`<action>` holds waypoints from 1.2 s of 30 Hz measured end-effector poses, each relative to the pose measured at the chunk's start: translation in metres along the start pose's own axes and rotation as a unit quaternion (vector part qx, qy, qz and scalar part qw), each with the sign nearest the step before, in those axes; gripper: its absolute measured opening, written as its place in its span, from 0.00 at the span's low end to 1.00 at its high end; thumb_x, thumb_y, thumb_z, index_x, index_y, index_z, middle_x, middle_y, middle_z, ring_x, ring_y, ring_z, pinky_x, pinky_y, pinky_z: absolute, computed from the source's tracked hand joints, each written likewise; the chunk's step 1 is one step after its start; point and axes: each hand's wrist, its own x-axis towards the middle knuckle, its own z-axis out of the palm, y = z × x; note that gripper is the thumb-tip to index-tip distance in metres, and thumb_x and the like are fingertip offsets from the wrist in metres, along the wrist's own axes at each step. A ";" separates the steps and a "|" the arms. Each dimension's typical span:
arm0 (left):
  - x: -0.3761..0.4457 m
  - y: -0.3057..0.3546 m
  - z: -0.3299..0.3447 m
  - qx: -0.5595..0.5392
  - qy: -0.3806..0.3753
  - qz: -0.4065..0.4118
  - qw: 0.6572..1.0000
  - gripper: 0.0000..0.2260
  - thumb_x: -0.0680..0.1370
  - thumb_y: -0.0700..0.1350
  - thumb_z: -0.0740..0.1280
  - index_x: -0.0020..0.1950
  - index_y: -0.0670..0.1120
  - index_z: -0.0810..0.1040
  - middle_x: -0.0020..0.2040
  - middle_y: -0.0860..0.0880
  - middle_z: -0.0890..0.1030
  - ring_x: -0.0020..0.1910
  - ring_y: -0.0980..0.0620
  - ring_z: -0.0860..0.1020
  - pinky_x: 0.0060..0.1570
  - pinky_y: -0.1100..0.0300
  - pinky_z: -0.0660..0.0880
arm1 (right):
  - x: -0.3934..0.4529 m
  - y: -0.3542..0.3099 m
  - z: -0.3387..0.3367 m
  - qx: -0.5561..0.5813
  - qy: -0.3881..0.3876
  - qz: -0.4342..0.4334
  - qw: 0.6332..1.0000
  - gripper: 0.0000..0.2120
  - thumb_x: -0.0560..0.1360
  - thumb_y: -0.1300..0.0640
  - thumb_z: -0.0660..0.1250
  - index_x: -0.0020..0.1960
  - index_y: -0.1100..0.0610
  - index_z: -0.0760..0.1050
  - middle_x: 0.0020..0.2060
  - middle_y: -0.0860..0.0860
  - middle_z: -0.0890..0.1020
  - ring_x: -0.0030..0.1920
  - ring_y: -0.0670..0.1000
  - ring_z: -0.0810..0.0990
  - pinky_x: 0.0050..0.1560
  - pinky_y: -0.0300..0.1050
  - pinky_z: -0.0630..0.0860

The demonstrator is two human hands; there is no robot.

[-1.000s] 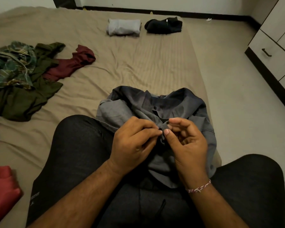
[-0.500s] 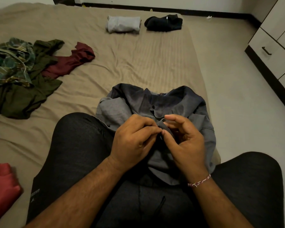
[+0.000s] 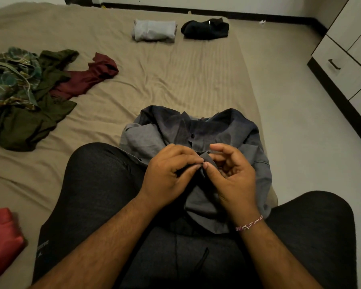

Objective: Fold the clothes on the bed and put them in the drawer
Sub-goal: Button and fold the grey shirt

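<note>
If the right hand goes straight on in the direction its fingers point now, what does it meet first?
The right hand points toward the left hand, so it would most likely meet first the fold of the grey shirt pinched between them, then the left hand's fingertips. Depth is hard to judge.

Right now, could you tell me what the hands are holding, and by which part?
Both the left hand and right hand pinch the grey shirt at its front button edge.
</note>
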 end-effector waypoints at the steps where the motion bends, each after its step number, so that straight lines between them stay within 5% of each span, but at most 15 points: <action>1: 0.001 0.000 0.000 -0.009 -0.002 -0.007 1.000 0.04 0.78 0.40 0.75 0.52 0.43 0.87 0.51 0.50 0.85 0.51 0.54 0.81 0.52 0.54 0.78 | 0.000 0.001 0.000 0.002 -0.002 0.002 1.000 0.18 0.74 0.70 0.74 0.60 0.55 0.79 0.49 0.49 0.86 0.51 0.48 0.85 0.54 0.40 0.81; 8: 0.003 0.002 -0.001 -0.102 -0.011 -0.109 0.989 0.10 0.75 0.37 0.77 0.55 0.45 0.85 0.49 0.53 0.84 0.49 0.58 0.83 0.51 0.67 0.75 | 0.001 0.001 -0.001 -0.005 -0.022 0.009 1.000 0.20 0.74 0.70 0.74 0.61 0.53 0.78 0.50 0.47 0.86 0.52 0.49 0.86 0.53 0.40 0.82; 13: 0.004 -0.003 0.000 -0.112 -0.024 -0.133 0.984 0.19 0.75 0.39 0.77 0.65 0.46 0.81 0.59 0.53 0.81 0.43 0.51 0.80 0.47 0.63 0.77 | 0.003 0.003 -0.003 0.013 -0.045 0.017 0.999 0.19 0.75 0.72 0.72 0.62 0.56 0.78 0.51 0.47 0.85 0.53 0.47 0.85 0.53 0.38 0.81; 16: 0.003 -0.006 0.001 -0.136 -0.062 -0.166 0.975 0.23 0.77 0.39 0.76 0.71 0.48 0.78 0.56 0.59 0.81 0.40 0.53 0.79 0.45 0.66 0.76 | 0.005 0.006 -0.004 0.031 -0.057 0.042 0.997 0.18 0.76 0.72 0.71 0.61 0.56 0.78 0.53 0.51 0.85 0.54 0.48 0.85 0.54 0.39 0.81; 20: 0.006 -0.009 0.003 -0.169 -0.108 -0.169 0.965 0.22 0.79 0.37 0.72 0.73 0.46 0.76 0.66 0.56 0.81 0.61 0.54 0.81 0.61 0.58 0.78 | 0.010 0.011 -0.003 0.027 -0.063 0.039 0.997 0.20 0.75 0.73 0.71 0.61 0.55 0.78 0.56 0.50 0.85 0.56 0.49 0.84 0.57 0.42 0.81; 22: 0.008 -0.011 0.003 -0.182 -0.119 -0.172 0.961 0.21 0.80 0.36 0.71 0.72 0.45 0.76 0.66 0.53 0.81 0.65 0.55 0.80 0.65 0.57 0.77 | 0.011 0.013 -0.004 0.025 -0.066 0.038 0.997 0.20 0.76 0.73 0.71 0.62 0.54 0.78 0.55 0.52 0.85 0.57 0.53 0.85 0.57 0.45 0.82; 28: 0.007 -0.016 0.006 -0.177 -0.115 -0.198 0.957 0.15 0.79 0.39 0.73 0.64 0.49 0.82 0.58 0.53 0.85 0.59 0.54 0.83 0.61 0.54 0.80 | 0.012 0.012 -0.006 0.005 -0.065 0.031 0.997 0.20 0.76 0.73 0.71 0.63 0.57 0.77 0.52 0.54 0.86 0.54 0.52 0.86 0.57 0.46 0.83; 36: 0.007 -0.013 0.006 -0.134 -0.058 -0.195 0.970 0.07 0.75 0.41 0.77 0.49 0.51 0.84 0.45 0.56 0.85 0.45 0.55 0.84 0.46 0.63 0.80 | 0.010 0.015 -0.003 -0.051 -0.028 0.004 0.998 0.23 0.74 0.69 0.74 0.66 0.53 0.77 0.48 0.51 0.84 0.51 0.51 0.85 0.54 0.45 0.82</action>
